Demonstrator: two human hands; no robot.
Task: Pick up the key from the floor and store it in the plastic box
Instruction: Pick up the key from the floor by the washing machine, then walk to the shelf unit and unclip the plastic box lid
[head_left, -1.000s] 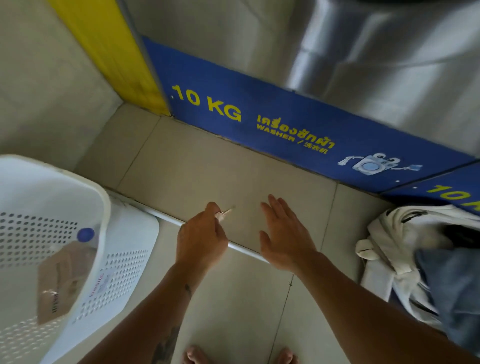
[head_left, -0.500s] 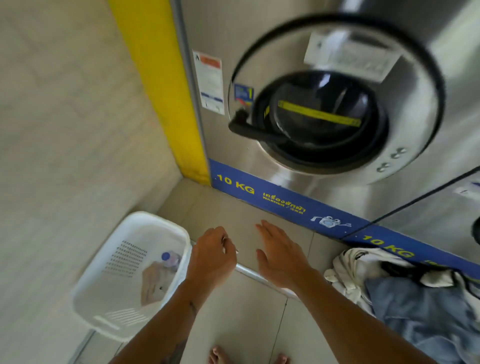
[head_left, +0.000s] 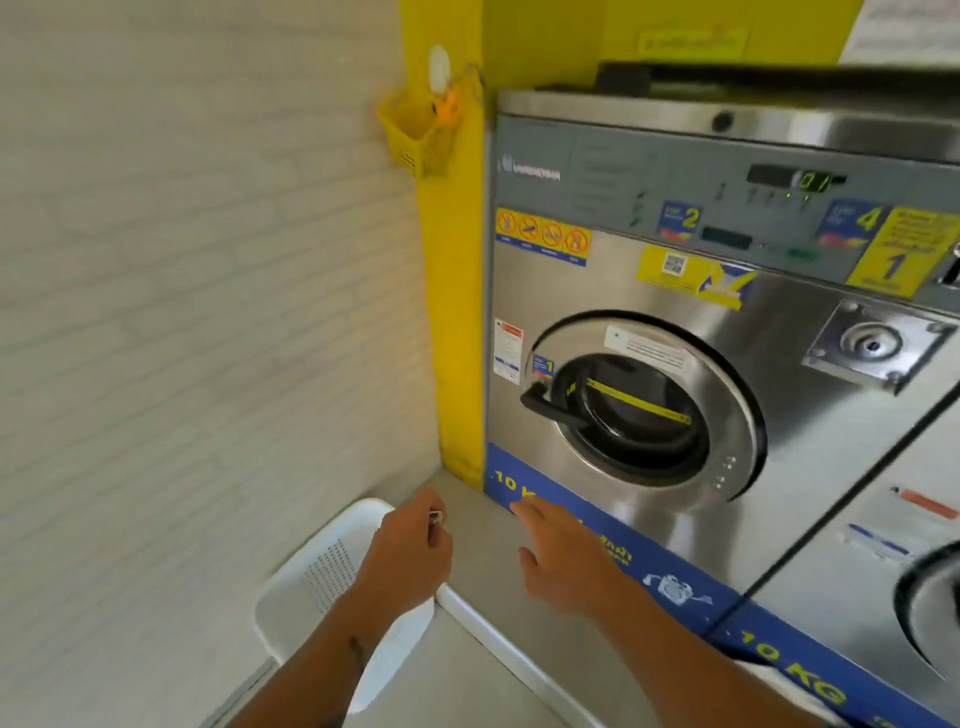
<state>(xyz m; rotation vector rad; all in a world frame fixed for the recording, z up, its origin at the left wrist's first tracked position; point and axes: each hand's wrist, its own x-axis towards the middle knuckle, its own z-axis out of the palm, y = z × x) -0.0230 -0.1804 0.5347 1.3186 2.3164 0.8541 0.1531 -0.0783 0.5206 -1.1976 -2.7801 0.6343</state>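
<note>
My left hand (head_left: 408, 553) is closed around a small silver key (head_left: 435, 517), whose tip sticks out between finger and thumb. It hovers above the right rim of a white perforated plastic basket (head_left: 306, 582) on the floor. My right hand (head_left: 563, 556) is empty with fingers spread, in front of the blue base strip of the washer. A small yellow plastic box (head_left: 415, 137) hangs high on the wall at the corner, far above both hands.
A steel front-loading washing machine (head_left: 675, 322) with a shut round door (head_left: 639, 410) fills the right side. A yellow pillar (head_left: 457, 312) stands at the corner, a pale wall on the left. A white floor strip (head_left: 498, 639) runs under my arms.
My head has risen and tilted up, so the whole washer front and the yellow box have come into sight. Both hands lifted off the floor, the left still holding the key.
</note>
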